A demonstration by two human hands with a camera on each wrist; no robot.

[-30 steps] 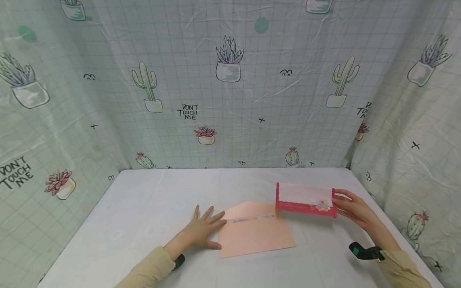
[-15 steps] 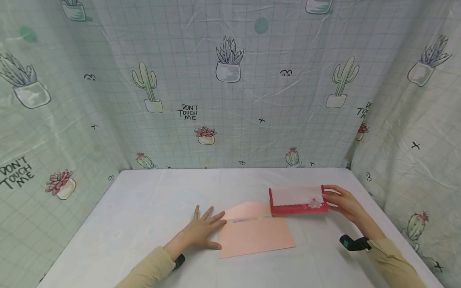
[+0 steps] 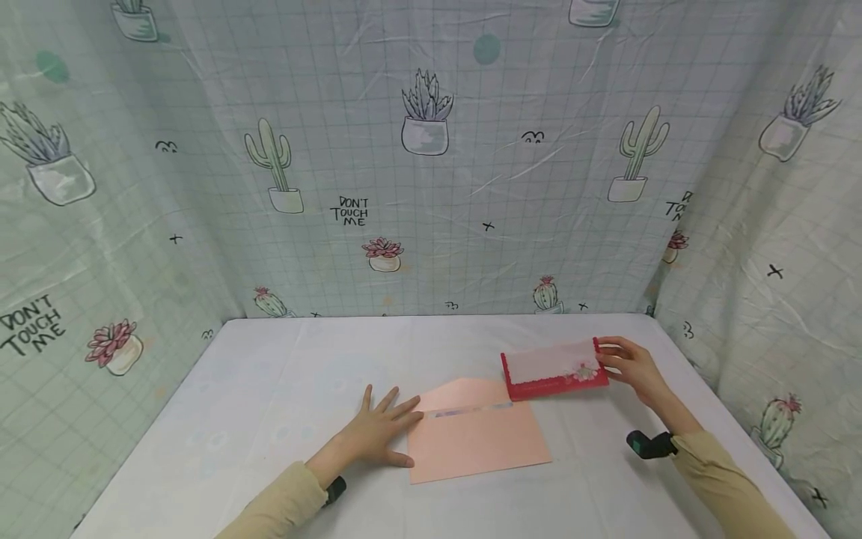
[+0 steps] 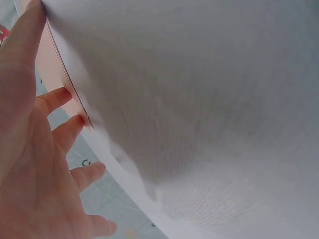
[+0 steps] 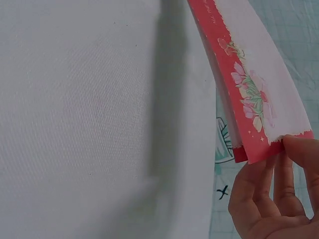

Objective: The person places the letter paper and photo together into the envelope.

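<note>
A peach envelope (image 3: 478, 445) lies on the white table with its flap (image 3: 465, 391) folded open toward the back. My left hand (image 3: 377, 433) is spread flat, fingertips and thumb resting on the envelope's left edge; the left wrist view shows the fingers (image 4: 60, 99) at that edge. My right hand (image 3: 636, 370) pinches the right end of a red-bordered white card (image 3: 552, 370) with printed flowers. In the right wrist view the card (image 5: 254, 84) looks folded, a second layer showing behind it. Its left lower corner overlaps the right side of the envelope's flap.
A white cloth covers the table (image 3: 289, 374). Behind and at both sides hangs a curtain (image 3: 431, 195) printed with cacti and pots. Dark wrist-worn devices sit at both wrists, the right device (image 3: 649, 445) projecting over the table.
My right hand has moved left and slightly back, carrying the card toward the envelope's flap; its right end now tilts up more. The left hand and envelope have stayed in place.
</note>
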